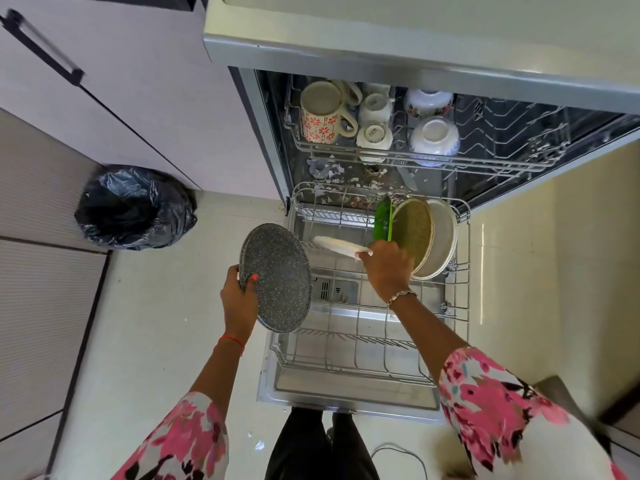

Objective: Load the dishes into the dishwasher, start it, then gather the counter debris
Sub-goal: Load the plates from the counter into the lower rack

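Observation:
The dishwasher stands open with its lower rack (460, 271) pulled out over the door. My left hand (239, 296) grips a grey speckled plate (277, 275) by its edge, to the left of the rack. Over the rack's middle, my right hand (388, 265) holds a white plate (341, 245) edge-on. A green plate (384, 218), an olive plate (414, 230) and a cream plate (443, 233) stand upright at the rack's back right. The upper rack (502, 164) carries a red-patterned mug (320, 114), white cups (374, 109) and two bowls (434, 135).
A bin lined with a black bag (135, 209) sits on the floor to the left, beside the cabinet (121, 91). Paper scraps (346, 185) lie inside the dishwasher behind the lower rack. The counter edge (381, 53) overhangs the machine. A white cable (401, 452) lies on the floor near my feet.

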